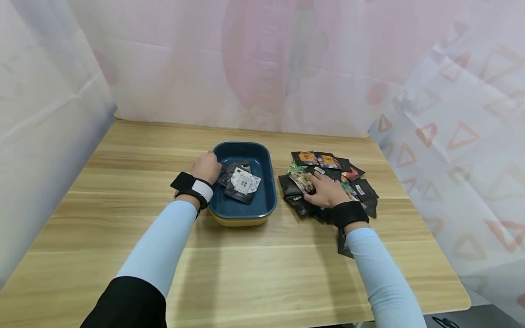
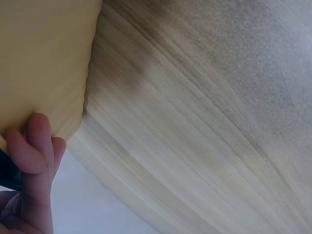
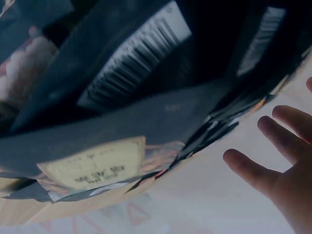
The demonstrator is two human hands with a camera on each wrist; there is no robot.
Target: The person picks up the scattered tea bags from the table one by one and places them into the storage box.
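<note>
Wood-grain tabletop [image 1: 123, 182], pale laminate. Left hand [image 1: 207, 167] grips the left rim of the dark blue oval plastic tray with yellow underside [image 1: 266, 182]; fingers curl over the edge, and the left wrist view shows fingertips [image 2: 36, 141] against the yellow outer wall [image 2: 44, 58]. Tray sits mid-table, long axis running away from the person, near end toward the table front. Inside it lie a few dark sachets with one white-labelled foil packet [image 1: 244, 183] on top, tilted diagonally.

Just right of the tray, apart from it: loose pile of small black and multicoloured foil sachets [image 1: 352, 175], overlapping, pointing every way. Right hand [image 1: 324, 189] rests flat on the pile's left part, fingers spread; cannot tell if any packet is pinched. Right wrist view: fingers [image 3: 270, 141] look straight, barcoded black packets [image 3: 131, 73] close by.

Risks, as a judgement: slick foil may slip or fan out, several packets could lift together, and pile-edge pieces near the forearm could be swept off.
</note>
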